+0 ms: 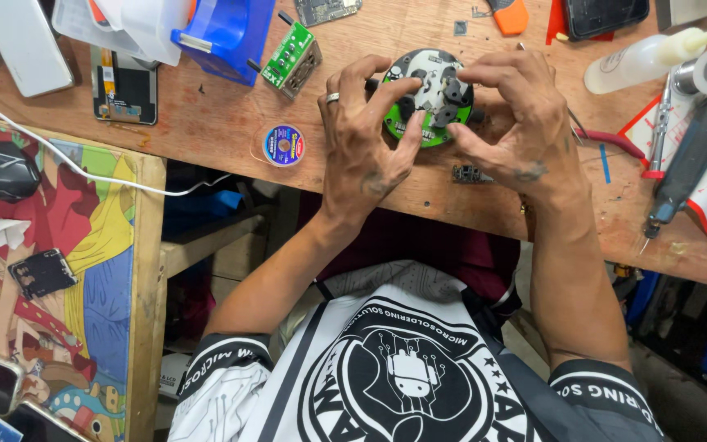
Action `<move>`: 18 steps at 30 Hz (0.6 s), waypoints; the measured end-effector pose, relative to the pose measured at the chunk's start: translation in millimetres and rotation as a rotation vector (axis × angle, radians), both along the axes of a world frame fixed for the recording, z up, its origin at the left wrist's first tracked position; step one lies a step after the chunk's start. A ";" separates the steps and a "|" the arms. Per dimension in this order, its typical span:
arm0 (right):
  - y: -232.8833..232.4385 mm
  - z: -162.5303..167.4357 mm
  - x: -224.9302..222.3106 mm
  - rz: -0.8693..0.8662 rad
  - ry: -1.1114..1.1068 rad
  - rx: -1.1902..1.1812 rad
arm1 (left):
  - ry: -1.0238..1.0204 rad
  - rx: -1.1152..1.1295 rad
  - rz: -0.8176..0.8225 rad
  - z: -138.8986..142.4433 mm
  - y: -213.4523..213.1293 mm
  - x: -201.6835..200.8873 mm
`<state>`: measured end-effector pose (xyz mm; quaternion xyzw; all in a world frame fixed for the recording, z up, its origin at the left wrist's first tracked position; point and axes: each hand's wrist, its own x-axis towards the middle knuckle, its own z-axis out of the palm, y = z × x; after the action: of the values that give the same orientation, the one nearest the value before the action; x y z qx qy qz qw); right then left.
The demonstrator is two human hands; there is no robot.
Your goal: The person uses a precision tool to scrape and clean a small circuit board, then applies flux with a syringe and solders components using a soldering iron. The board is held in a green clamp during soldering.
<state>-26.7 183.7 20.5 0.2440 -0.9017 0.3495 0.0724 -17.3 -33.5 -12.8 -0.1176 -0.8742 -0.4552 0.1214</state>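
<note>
**Round green fixture worked by both hands at the bench edge**

At the far left, a side surface covered in a colourful cartoon print (83, 270) is seen, with a small dark phone part (41, 272) lying on it. On the wooden workbench (206, 123), a phone screen assembly (124, 86) lies flat, and a blue tape dispenser (224, 34) and a small green circuit board (290, 57) are set behind it. A small spool of solder wick (283, 145) rests just left of the left hand (366, 155).

The round green fixture (430, 98) sits on the bench near its front edge, between the two hands. The left hand's fingers are spread and curled over its left side, touching its clamps. The right hand (521, 135) is bent over the right side, fingertips pinching at the black clamps. A small dark component (468, 173) lies just below the fixture.

Further right, a red-handled tool (615, 143), a dark-handled screwdriver (689, 164) and a white squeeze bottle (652, 56) are laid out.
</note>
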 end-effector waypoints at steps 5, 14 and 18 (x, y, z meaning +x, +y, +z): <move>-5.6 -9.8 2.1 -0.110 -0.009 -0.007 | 0.051 -0.026 -0.038 -1.8 1.8 -3.0; -2.7 -12.6 2.8 -0.160 -0.022 -0.039 | -0.040 -0.010 0.041 -2.9 22.1 -5.6; -6.5 -3.1 2.0 -0.109 -0.016 -0.009 | -0.011 -0.017 0.038 -4.2 14.0 -8.8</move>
<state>-24.7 177.2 17.5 0.1913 -0.9127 0.3509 0.0851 -26.1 -19.6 -17.0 -0.0994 -0.8808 -0.4459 0.1242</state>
